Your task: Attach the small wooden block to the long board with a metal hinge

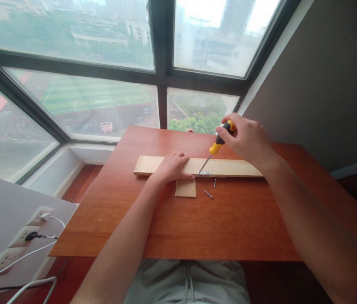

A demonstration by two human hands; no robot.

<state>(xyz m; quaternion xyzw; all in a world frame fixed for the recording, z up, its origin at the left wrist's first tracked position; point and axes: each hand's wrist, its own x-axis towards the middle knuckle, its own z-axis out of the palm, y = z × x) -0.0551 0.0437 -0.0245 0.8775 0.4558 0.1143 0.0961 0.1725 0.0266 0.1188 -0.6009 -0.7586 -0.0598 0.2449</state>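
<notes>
A long pale wooden board (153, 165) lies crosswise on the table. My left hand (174, 165) holds it down, with fingers over the top and the thumb along the near edge. In my right hand (244, 134) is a yellow and black screwdriver (219, 142), closed around the handle. Its shaft slants down to the left, and the tip meets a small metal plate (204, 172) at the board's near edge. Whether a screw sits under the tip is too small to tell. Two loose screws lie near the board, one close to it (215, 183) and another screw (208, 194) nearer me.
A small square wooden piece (185, 188) rests beside the board, below my left hand. The reddish-brown table (118, 228) ends just before my lap. Large windows (102, 101) rise behind it. Sockets with plugs and cables (34, 236) are on the left wall.
</notes>
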